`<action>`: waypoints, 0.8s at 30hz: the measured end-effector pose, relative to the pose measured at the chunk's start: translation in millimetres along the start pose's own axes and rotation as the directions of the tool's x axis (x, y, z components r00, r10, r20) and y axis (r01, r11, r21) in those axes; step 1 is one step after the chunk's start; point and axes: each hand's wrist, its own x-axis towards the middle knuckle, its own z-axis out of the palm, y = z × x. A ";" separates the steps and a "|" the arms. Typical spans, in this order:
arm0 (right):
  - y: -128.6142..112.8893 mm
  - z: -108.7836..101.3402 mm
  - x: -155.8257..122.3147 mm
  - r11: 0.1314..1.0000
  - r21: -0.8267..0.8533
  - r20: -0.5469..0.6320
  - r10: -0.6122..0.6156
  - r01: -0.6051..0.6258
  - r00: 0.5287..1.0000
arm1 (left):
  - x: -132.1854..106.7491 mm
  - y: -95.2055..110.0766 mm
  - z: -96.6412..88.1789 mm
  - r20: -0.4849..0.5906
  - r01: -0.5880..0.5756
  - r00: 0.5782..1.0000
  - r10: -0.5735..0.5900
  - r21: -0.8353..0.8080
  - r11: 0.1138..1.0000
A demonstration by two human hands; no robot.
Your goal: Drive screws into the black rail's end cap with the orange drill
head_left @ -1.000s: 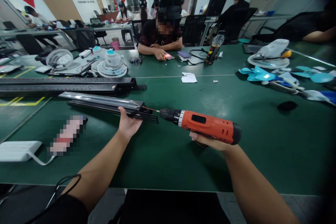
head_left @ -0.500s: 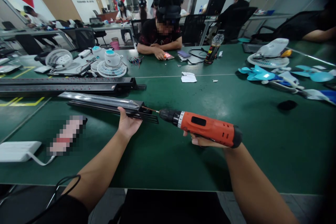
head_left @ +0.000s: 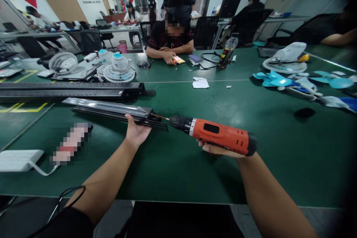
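Green desk (head_left: 178, 171) carried the work: a drill (head_left: 223, 134) met the end of a black bar (head_left: 111, 106), and a slip was the main risk.
Left hand (head_left: 136, 132) gripped the bar near its right end, on the left part of the desk, with the thumb up; right hand (head_left: 220, 151) grasped the drill from below, partly hidden by it. The long, thin bit (head_left: 161, 116) reached the bar's end; how deep, I could not tell. If the drill tilted, the bit could bend or jump out and scratch the bar. If the twist overcame the left hold, the bar could turn, with that hand close to the bit.
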 end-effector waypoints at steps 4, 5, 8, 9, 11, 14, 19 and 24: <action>-0.1 -3.1 1.7 0.996 0.059 0.031 0.064 -0.065 0.997 | 0.4 -0.7 1.0 -0.010 -0.006 1.000 0.006 0.040 0.999; -0.3 -3.7 2.2 0.994 0.078 0.039 0.067 -0.070 0.997 | 0.5 -0.7 1.3 -0.019 -0.011 1.000 0.012 0.043 0.999; -1.8 -4.5 3.2 0.994 0.085 0.043 0.072 -0.076 0.996 | 0.4 -0.9 2.1 -0.033 -0.023 0.999 0.024 0.043 0.999; -2.5 -4.6 3.3 0.994 0.073 0.032 0.074 -0.077 0.997 | 0.3 -0.9 2.4 -0.032 -0.025 0.999 0.026 0.043 0.999; -3.8 -4.4 3.3 0.996 0.054 -0.007 0.070 -0.069 0.998 | -0.1 -0.8 2.8 -0.026 -0.025 0.999 0.026 0.045 0.999; -4.3 -3.6 3.1 0.994 0.085 -0.062 0.073 -0.068 0.995 | -0.4 -0.4 3.3 -0.020 -0.011 1.000 0.012 0.033 0.999; -0.5 0.0 1.6 0.951 0.285 -0.117 0.155 -0.116 0.981 | 0.9 -0.7 3.9 -0.039 0.008 0.999 -0.008 0.003 1.000; 4.0 4.0 1.1 0.868 0.455 -0.117 0.279 -0.199 0.953 | 2.5 -2.1 4.4 -0.045 -0.004 0.999 0.005 0.023 1.000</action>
